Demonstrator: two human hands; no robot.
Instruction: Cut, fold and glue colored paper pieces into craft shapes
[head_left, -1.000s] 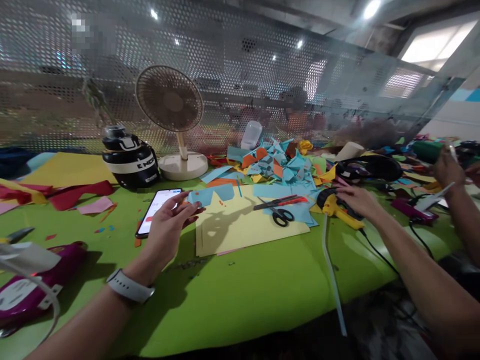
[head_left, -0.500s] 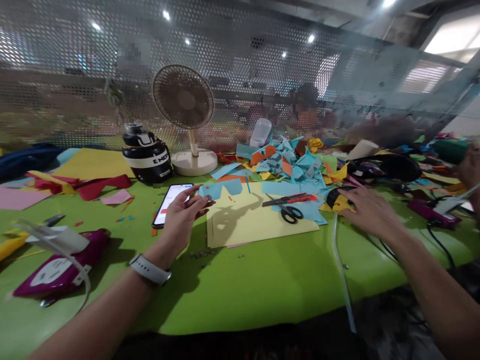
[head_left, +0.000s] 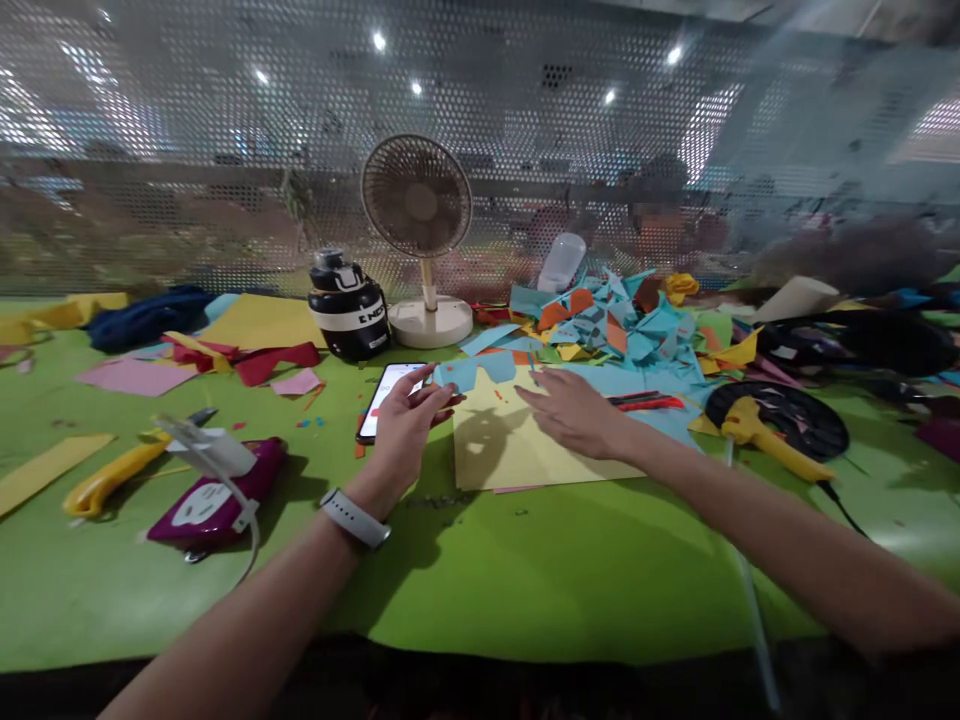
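My left hand (head_left: 414,425), with a watch on the wrist, pinches the left end of a light blue paper piece (head_left: 491,368) whose lower edge is cut jagged. My right hand (head_left: 577,410) hovers over the yellow paper sheets (head_left: 480,455), fingers stretched out and apart, its fingertips near the right end of the blue piece. Beneath and behind my left hand lies a phone (head_left: 373,420) with a lit screen. Red and black pens (head_left: 649,401) rest on blue paper just past my right hand. A yellow glue gun (head_left: 780,442) lies partly on a black round disc (head_left: 814,408).
A black bottle (head_left: 349,320) and a small fan (head_left: 431,320) stand at the back. Beside them is a heap of blue paper scraps (head_left: 630,325). At left lie a purple power bank-like block (head_left: 247,500) with a white plug and a yellow-handled tool (head_left: 112,485).
My right hand has left the yellow glue gun and moved left toward the blue paper, now covering the scissors. My left hand keeps its pinch. The view has turned slightly left.
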